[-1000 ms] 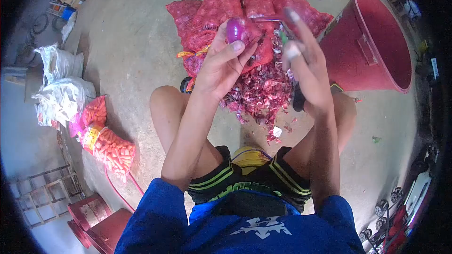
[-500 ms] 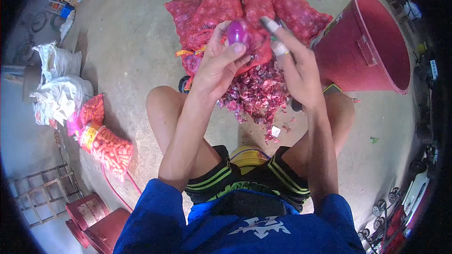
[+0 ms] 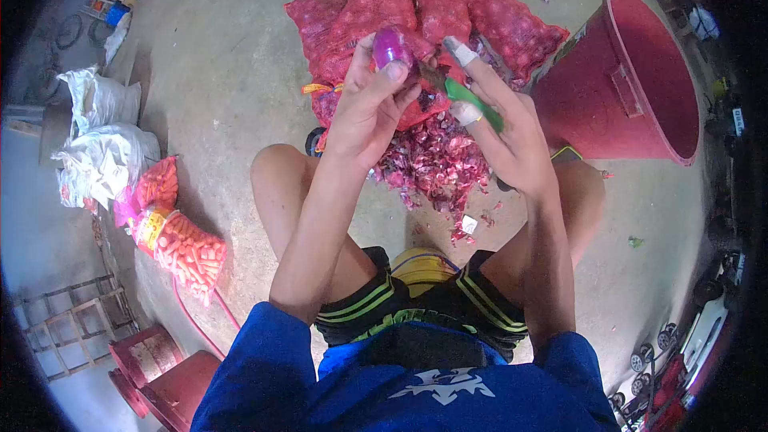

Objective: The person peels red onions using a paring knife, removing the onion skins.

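My left hand (image 3: 368,108) is closed around a peeled, shiny purple red onion (image 3: 390,46), held up in front of the mesh sacks. My right hand (image 3: 512,128), with white tape on its thumb and index finger, grips a green-handled knife (image 3: 474,102) against the palm. Its thumb and index finger are spread apart, and a dark scrap of onion skin (image 3: 434,74) shows near their tips; the blade is hard to make out. Below both hands a heap of red onion skins (image 3: 436,164) covers the floor.
Red mesh sacks of onions (image 3: 376,12) lie just beyond the hands. A large red plastic bin (image 3: 576,104) stands tilted at the right. To the left are white sacks (image 3: 108,160) and a bag of carrots (image 3: 188,252). A yellow seat (image 3: 424,268) shows between the legs.
My right hand has turned and opened its thumb and index finger, so the green handle now shows. My left hand has shifted slightly left with the onion.
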The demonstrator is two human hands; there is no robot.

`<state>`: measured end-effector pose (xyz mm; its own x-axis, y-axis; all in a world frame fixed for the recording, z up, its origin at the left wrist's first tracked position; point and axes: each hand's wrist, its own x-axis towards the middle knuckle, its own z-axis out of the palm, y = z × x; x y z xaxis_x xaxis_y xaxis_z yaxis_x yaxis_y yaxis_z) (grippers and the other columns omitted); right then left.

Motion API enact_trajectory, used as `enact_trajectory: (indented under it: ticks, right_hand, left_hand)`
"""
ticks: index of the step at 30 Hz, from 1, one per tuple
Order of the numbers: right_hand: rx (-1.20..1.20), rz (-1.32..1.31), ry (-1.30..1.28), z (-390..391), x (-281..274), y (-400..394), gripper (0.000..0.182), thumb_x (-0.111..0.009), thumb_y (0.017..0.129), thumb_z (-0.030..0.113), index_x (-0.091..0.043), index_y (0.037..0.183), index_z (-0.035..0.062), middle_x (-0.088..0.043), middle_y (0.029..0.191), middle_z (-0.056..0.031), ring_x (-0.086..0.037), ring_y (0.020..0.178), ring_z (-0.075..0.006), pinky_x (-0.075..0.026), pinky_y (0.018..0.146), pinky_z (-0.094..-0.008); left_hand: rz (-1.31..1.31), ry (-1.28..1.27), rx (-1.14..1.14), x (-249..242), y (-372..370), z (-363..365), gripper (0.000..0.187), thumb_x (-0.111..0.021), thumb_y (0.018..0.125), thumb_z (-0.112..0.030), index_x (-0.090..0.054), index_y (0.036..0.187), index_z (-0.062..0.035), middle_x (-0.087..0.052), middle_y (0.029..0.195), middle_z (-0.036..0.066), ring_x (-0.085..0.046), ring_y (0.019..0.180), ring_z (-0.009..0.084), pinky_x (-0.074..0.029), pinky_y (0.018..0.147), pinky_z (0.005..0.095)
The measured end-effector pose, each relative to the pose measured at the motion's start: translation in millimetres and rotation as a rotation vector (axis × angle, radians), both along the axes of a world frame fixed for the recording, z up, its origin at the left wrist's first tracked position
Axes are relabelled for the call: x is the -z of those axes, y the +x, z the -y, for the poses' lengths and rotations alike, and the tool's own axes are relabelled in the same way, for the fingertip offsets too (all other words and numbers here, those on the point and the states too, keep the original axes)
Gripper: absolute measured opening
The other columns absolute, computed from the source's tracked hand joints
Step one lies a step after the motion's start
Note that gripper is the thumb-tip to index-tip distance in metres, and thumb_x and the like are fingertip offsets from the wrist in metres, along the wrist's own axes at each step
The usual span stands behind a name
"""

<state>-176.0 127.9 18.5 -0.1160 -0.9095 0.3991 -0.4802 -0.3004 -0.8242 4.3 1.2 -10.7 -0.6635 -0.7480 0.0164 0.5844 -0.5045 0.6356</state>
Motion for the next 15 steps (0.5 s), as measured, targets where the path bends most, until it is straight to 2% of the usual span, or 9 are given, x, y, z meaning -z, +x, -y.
enact_trajectory:
  ticks: [4,6,10,12,13,15]
  right_hand:
    - [0.055,-0.044,-0.046,3.7,4.1,2.4,0.062,-0.064,0.099,0.004,-0.050,0.159,0.0051,-0.078,0.104,-0.0194,-0.074,0.085,-0.0262,-0.056,0.079,-0.0366]
    - [0.012,0.189,0.133,0.2,-1.9,1.3,0.062,-0.064,0.099,0.004,-0.049,0.159,0.0044,-0.078,0.103,-0.0174,-0.071,0.083,-0.0207,-0.056,0.078,-0.0365]
    - [-0.034,0.267,0.254,-1.2,-7.0,-0.5,0.062,-0.065,0.099,0.004,-0.049,0.159,0.0041,-0.078,0.109,-0.0185,-0.073,0.091,-0.0171,-0.056,0.080,-0.0362]
    - [-0.022,0.107,0.014,1.1,-2.9,3.1,0.061,-0.064,0.100,0.004,-0.050,0.159,0.0045,-0.078,0.115,-0.0205,-0.075,0.100,-0.0176,-0.056,0.085,-0.0357]
    - [-0.022,0.107,0.015,2.6,-2.1,5.7,0.061,-0.064,0.100,0.004,-0.050,0.159,0.0045,-0.078,0.115,-0.0205,-0.075,0.100,-0.0176,-0.056,0.085,-0.0357]
    - [0.029,0.080,-0.035,4.6,-1.0,9.0,0.058,-0.064,0.100,0.003,-0.053,0.157,0.0048,-0.076,0.121,-0.0227,-0.075,0.109,-0.0181,-0.056,0.090,-0.0361]
  left_hand:
    - [0.011,-0.033,0.014,0.5,-0.8,-0.4,0.050,-0.076,0.099,-0.010,-0.050,0.141,-0.0187,-0.071,0.126,0.002,-0.070,0.117,0.0168,-0.059,0.103,0.0385]
    - [0.012,-0.018,0.012,-0.2,-0.1,1.9,0.052,-0.076,0.099,-0.009,-0.049,0.143,-0.0186,-0.071,0.127,0.003,-0.070,0.118,0.0177,-0.058,0.106,0.0402]
    - [-0.012,-0.017,-0.002,-3.4,-0.5,-0.2,0.054,-0.076,0.099,-0.008,-0.048,0.144,-0.0189,-0.070,0.127,0.003,-0.069,0.119,0.0177,-0.058,0.105,0.0398]
    - [-0.016,0.010,-0.009,-2.7,-1.2,-0.7,0.057,-0.076,0.098,-0.006,-0.048,0.145,-0.0188,-0.069,0.128,0.003,-0.069,0.119,0.0174,-0.058,0.105,0.0395]
    - [-0.016,0.012,-0.009,-0.8,-0.2,-0.2,0.057,-0.076,0.098,-0.006,-0.048,0.145,-0.0188,-0.069,0.128,0.003,-0.069,0.119,0.0174,-0.058,0.105,0.0395]
    - [-0.021,-0.013,0.033,0.6,0.7,-0.9,0.057,-0.077,0.097,-0.004,-0.048,0.144,-0.0179,-0.067,0.130,0.003,-0.068,0.120,0.0175,-0.057,0.106,0.0399]
